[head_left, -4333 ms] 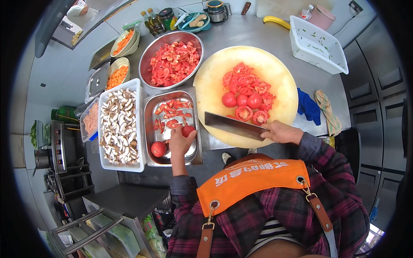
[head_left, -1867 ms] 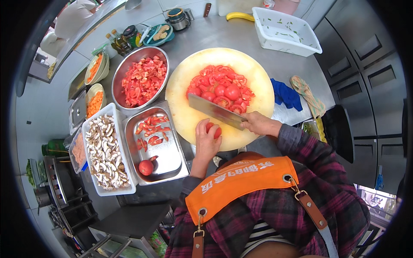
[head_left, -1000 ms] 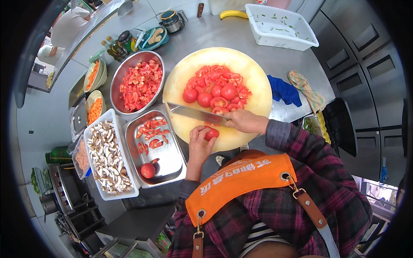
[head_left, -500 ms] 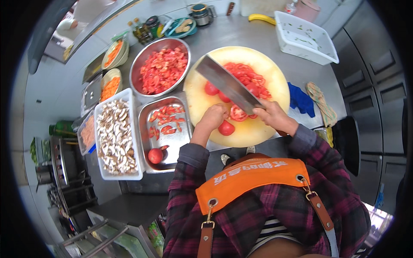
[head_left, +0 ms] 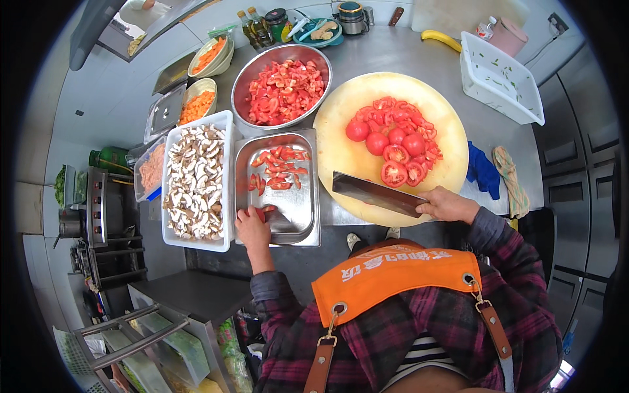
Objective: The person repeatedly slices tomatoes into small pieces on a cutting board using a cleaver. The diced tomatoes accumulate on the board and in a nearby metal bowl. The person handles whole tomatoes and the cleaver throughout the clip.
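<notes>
My right hand (head_left: pixel 447 204) grips the handle of a broad cleaver (head_left: pixel 373 192). The blade lies low over the near part of the round cutting board (head_left: pixel 347 144). Beyond it on the board is a pile of cut tomatoes (head_left: pixel 400 137), some in rounded halves, others in slices and small pieces. My left hand (head_left: pixel 253 230) reaches into the near left corner of a metal tray (head_left: pixel 298 226), fingers closed round a tomato (head_left: pixel 266 209) that they mostly hide. Tomato pieces (head_left: pixel 278 167) lie scattered in the tray's far part.
A steel bowl of chopped tomatoes (head_left: pixel 282 92) stands behind the tray. To its left are a white bin of sliced mushrooms (head_left: pixel 196 183) and bowls of diced carrot (head_left: pixel 198 105). Right of the board lie a blue cloth (head_left: pixel 483 171), a striped glove (head_left: pixel 511 180) and a white basin (head_left: pixel 503 78).
My left hand has moved left from the board to the tomato in the tray. The cleaver has come nearer me, off the tomatoes, which now sit together farther back.
</notes>
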A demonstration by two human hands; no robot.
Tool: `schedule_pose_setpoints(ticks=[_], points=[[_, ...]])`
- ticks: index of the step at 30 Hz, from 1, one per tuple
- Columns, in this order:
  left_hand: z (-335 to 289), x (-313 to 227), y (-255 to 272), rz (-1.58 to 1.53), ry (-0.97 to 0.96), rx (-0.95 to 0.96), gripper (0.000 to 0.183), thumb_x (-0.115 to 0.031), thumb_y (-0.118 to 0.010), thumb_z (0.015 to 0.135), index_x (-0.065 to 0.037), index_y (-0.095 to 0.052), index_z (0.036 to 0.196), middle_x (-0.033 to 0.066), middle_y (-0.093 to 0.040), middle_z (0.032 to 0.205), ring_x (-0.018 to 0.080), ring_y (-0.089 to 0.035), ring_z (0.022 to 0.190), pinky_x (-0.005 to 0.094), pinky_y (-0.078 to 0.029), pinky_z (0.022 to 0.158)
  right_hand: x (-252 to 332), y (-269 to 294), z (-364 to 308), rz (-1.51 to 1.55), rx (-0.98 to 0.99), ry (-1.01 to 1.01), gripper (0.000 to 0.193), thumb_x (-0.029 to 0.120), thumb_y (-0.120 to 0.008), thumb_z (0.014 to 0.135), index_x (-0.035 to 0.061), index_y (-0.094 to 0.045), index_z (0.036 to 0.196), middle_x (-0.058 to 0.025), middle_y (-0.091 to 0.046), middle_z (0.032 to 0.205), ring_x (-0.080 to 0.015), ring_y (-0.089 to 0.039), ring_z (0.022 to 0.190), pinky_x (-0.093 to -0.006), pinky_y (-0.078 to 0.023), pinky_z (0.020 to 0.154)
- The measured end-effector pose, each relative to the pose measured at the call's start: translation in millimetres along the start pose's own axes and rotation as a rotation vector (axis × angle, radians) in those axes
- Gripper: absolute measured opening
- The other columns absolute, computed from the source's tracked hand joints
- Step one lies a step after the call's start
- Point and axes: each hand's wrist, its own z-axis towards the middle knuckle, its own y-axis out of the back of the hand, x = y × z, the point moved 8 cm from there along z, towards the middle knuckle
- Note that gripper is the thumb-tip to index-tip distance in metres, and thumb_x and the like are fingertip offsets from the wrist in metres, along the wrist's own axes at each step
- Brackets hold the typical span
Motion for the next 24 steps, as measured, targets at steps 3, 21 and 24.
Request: schedule_pose_setpoints(ticks=[3, 21, 24], points=[[1.5, -1.4, -8.4, 0.078, -0.068, -0.081, 0.044, -0.011, -0.073, 0.069, -0.009, -0.058, 0.11, 0.0135, -0.053, 0.114, 0.0372, -0.053, 0.102, 0.0465, -0.05, 0.082, -6.4, 5.6, 2.1, -0.062, -0.071, 0.018, 0.029, 0.023, -0.06, 0.09, -0.0003, -0.061, 0.106, -0.0236, -0.065, 0.085, -0.0407, -0.062, 0.083, -0.0458, -0.049, 0.074], [-29.3, -242.4, 4.0, -1.501, -0.296, 0.559, 0.067, -0.002, -0.077, 0.07, -0.006, -0.047, 0.129, 0.0098, -0.056, 0.122, 0.0197, -0.061, 0.105, 0.031, -0.054, 0.079, -37.7, 25.9, 8.7, 0.343, -0.256, -0.345, 0.036, 0.022, -0.058, 0.092, -0.0015, -0.057, 0.119, -0.0188, -0.063, 0.082, -0.0249, -0.063, 0.066, -0.0372, -0.052, 0.062], [-38.7, -254.3, 15.4, -1.29, -0.522, 0.391, 0.067, -0.002, -0.077, 0.068, -0.006, -0.047, 0.128, 0.0128, -0.055, 0.124, 0.0264, -0.058, 0.109, 0.0371, -0.052, 0.084, -30.2, 21.6, 8.1, 0.216, -0.25, -0.212, 0.036, 0.023, -0.058, 0.092, -0.0008, -0.058, 0.119, -0.02, -0.064, 0.085, -0.0292, -0.064, 0.069, -0.0394, -0.052, 0.065]])
